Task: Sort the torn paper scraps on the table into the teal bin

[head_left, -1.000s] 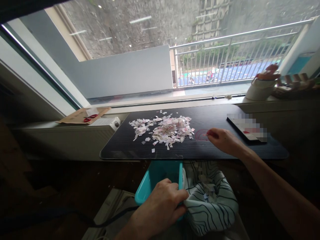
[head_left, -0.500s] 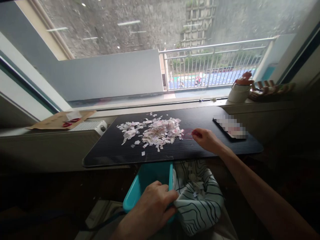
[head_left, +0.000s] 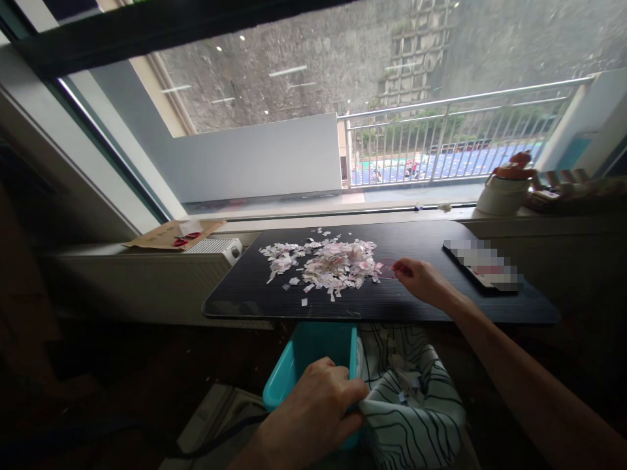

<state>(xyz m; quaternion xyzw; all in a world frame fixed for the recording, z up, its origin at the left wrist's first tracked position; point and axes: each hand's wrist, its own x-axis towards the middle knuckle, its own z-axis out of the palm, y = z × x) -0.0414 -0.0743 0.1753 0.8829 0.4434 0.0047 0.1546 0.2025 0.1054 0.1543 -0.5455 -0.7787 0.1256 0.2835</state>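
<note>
A heap of small torn paper scraps (head_left: 337,264) lies on the black tabletop (head_left: 245,297). My right hand (head_left: 424,281) is just right of the heap, fingers pinched on a thin, see-through pink plastic piece (head_left: 386,269) whose far edge meets the scraps. Its exact kind I cannot make out. Below the table's front edge, my left hand (head_left: 318,398) is closed over the rim where a turquoise bin (head_left: 278,391) adjoins a white cloth bag with black wavy lines (head_left: 416,424). More paper scraps lie inside the bag. My left fingertips are partly hidden.
A dark flat object (head_left: 490,287), its top blurred out, lies on the table's right side. A white bottle with an orange lid (head_left: 504,189) stands on the sill. Red-handled scissors (head_left: 189,239) lie on brown paper (head_left: 151,236) at left, beside a radiator (head_left: 215,247).
The camera view has turned left, so everything sits farther right. My right hand and the pink piece are slightly closer to the scraps. My left hand keeps its grip.
</note>
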